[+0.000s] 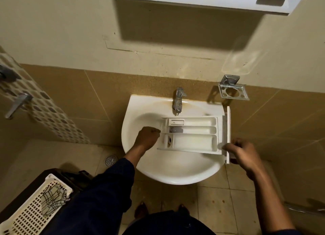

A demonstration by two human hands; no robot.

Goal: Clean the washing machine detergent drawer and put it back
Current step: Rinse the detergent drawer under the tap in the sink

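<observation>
Head view: the detergent drawer lay across the sink, centre frame, long axis left-right; right grip pinched its front panel, left grip curled at its rear end, hold unclear.

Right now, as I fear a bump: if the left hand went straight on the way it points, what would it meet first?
Likely the detergent drawer, at its back end: the left hand points straight at it. Whether they already touch is unclear.
</observation>
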